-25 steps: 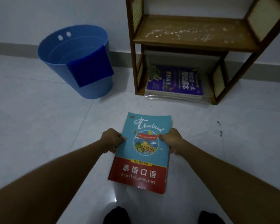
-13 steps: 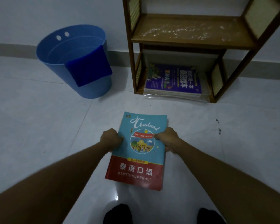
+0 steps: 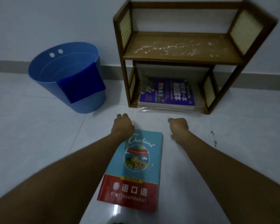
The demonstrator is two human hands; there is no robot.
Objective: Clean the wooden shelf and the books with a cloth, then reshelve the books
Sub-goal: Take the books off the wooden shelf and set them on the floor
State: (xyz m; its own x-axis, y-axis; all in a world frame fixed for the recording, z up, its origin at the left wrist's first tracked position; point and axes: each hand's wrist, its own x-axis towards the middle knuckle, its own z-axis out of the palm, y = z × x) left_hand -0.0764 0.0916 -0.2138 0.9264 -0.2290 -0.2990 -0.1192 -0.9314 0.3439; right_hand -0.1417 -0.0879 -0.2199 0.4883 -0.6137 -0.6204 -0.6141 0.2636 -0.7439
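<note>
1. The blue-and-red Thailand book (image 3: 136, 167) is lying flat on the tiled floor (image 3: 39, 135), cover up, nearer the person than either set of fingers and touching none of them.
2. The left hand (image 3: 123, 126) is hovering just past the book's top left corner, back upward, its fingers (image 3: 122, 116) curling loosely downward and holding nothing; the left wrist is overlapping that corner in this view.
3. The right hand (image 3: 179, 126) is hanging to the right of the book's top edge, apart from it, its fingers (image 3: 172, 120) tucking under loosely and gripping nothing.
4. Both forearms are stretching forward toward the wooden shelf (image 3: 121, 46), one on each side of the book.
5. White specks (image 3: 173, 47) are covering the shelf's upper board, and a purple book (image 3: 166, 92) is lying flat on its bottom level.
6. A dark blue cloth (image 3: 81, 83) is hanging over the rim of the blue bucket (image 3: 87, 101), left of the shelf.
</note>
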